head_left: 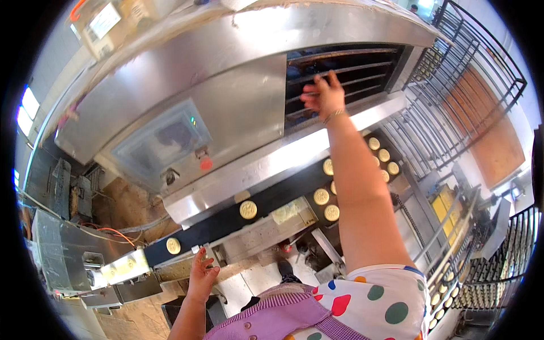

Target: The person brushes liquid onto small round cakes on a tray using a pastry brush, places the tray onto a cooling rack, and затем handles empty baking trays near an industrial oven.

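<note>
My right hand is reached out at the dark opening of the steel machine, its fingers spread and holding nothing. Bars cross that opening behind the hand. Below the machine runs a black conveyor belt with round, pale, stamped pastries on it. One pastry lies mid-belt and another pastry farther left. Several more pastries are grouped at the right, partly behind my right forearm. My left hand hovers by the belt's near edge, fingers apart and without anything in them.
A control screen and a red push button are set in the steel front. At the right stands a metal rack. Trays of pastries fill another rack at the lower right. A pale block-like end piece borders the belt's left end.
</note>
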